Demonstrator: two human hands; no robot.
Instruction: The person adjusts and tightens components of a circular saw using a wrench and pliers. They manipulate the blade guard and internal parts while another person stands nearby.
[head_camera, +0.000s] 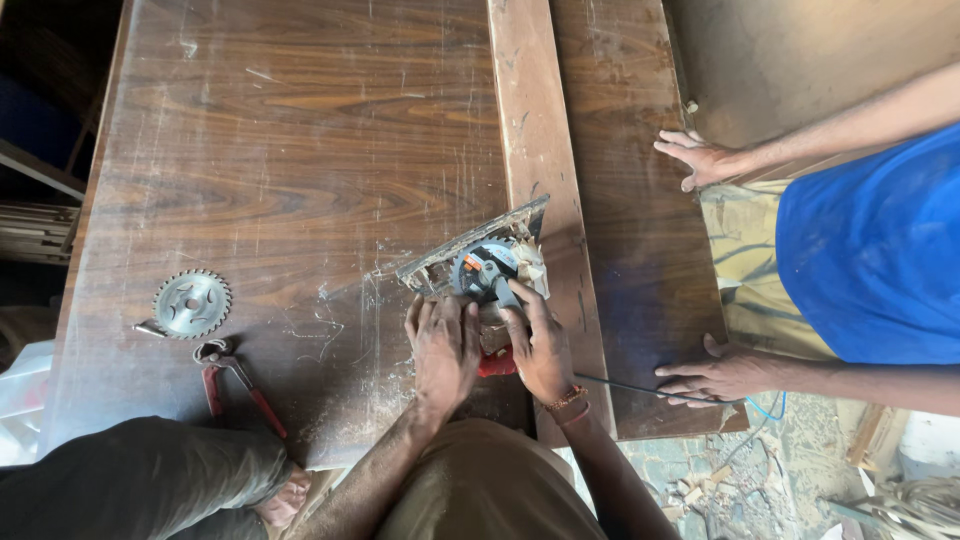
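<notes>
A handheld circular saw (485, 268) with a grey and orange body and a red grip rests on a dark wood panel (290, 170), beside a lighter wooden plank (540, 150). My left hand (443, 350) lies over the saw's rear on its left side. My right hand (538, 345) grips the saw's handle on the right; a bracelet sits on that wrist. Sawdust is scattered around the saw. A thin black cord (625, 385) runs off to the right from under my right hand.
A loose toothed saw blade (191, 303) and red-handled pliers (235, 385) lie at the panel's left front. A person in a blue shirt (870, 250) stands at right, pressing both hands (700, 158) (715, 375) on the panel's edge. Wood scraps litter the floor (740, 480).
</notes>
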